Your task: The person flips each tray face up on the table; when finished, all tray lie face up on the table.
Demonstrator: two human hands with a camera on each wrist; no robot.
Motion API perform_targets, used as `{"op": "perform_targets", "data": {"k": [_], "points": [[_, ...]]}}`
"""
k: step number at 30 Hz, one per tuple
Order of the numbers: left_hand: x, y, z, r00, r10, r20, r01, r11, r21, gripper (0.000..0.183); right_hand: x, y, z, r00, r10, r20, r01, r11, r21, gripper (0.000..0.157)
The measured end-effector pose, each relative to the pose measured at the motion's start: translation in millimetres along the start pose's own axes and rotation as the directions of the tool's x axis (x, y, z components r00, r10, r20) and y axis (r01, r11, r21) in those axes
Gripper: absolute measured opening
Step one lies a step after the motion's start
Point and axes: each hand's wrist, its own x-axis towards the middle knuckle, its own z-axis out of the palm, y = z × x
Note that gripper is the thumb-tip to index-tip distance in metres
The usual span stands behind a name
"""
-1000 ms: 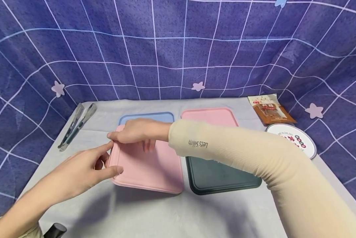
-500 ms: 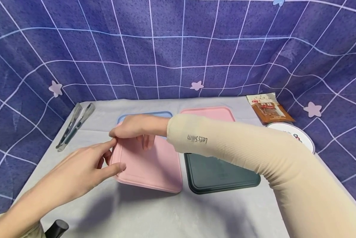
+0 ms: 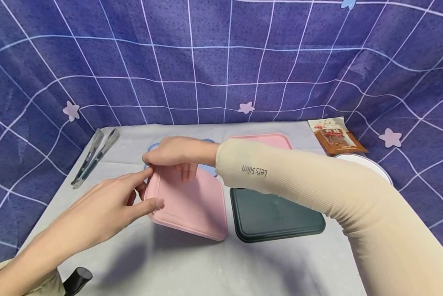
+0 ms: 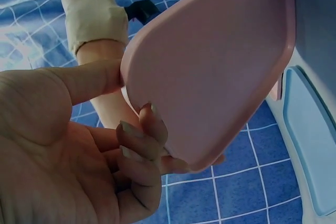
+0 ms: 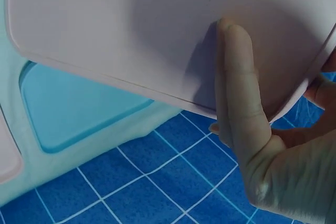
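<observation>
A pink rectangular tray (image 3: 192, 205) with rounded corners is held tilted, its left side raised off the table. My left hand (image 3: 114, 201) grips its left edge, thumb on the upper face and fingers beneath. At the far left corner my right hand (image 3: 178, 152) holds it, with the thumb near my left fingertips and other fingers against the upper face. The tray's rimmed underside shows in the left wrist view. Behind it lies a blue tray (image 5: 79, 103), partly covered in the head view. To the right lies a dark green tray (image 3: 277, 216), partly behind my right sleeve.
Another pink tray (image 3: 267, 140) lies at the back, mostly hidden by my right sleeve. Tongs (image 3: 95, 158) rest at the far left. A brown food packet (image 3: 338, 139) and a round white item (image 3: 373, 165) sit at the right. A black cylinder (image 3: 78, 279) shows at bottom left.
Both hands have shifted slightly right, and the right hand higher. The pink tray's left side has risen and tilted more steeply, while its right side stays low.
</observation>
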Motion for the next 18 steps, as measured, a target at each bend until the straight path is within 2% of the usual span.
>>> {"op": "perform_targets", "data": {"k": [3,8,13,18], "points": [[-1.4,-5.0,-2.7,0.999,0.036,0.029,-0.034,0.997,-0.063,0.069,-3,4,-1.3,0.999,-0.033,-0.001,0.033,0.999,0.023,0.04],[-4.5,-23.6,-7.5,0.987,0.143,0.068,-0.124,0.965,-0.232,0.077,-11,19,-9.1,0.995,-0.099,-0.005,0.099,0.992,0.077,0.036],[-6.9,-48.5,-12.3,0.993,0.076,0.088,-0.049,0.961,-0.273,0.076,-21,32,-18.6,0.992,-0.128,-0.02,0.13,0.981,0.147,0.032],[1.3,-64.0,-7.9,0.989,0.041,0.145,0.009,0.945,-0.327,0.071,-30,46,-27.9,0.988,-0.152,-0.006,0.15,0.969,0.194,0.029]]}}
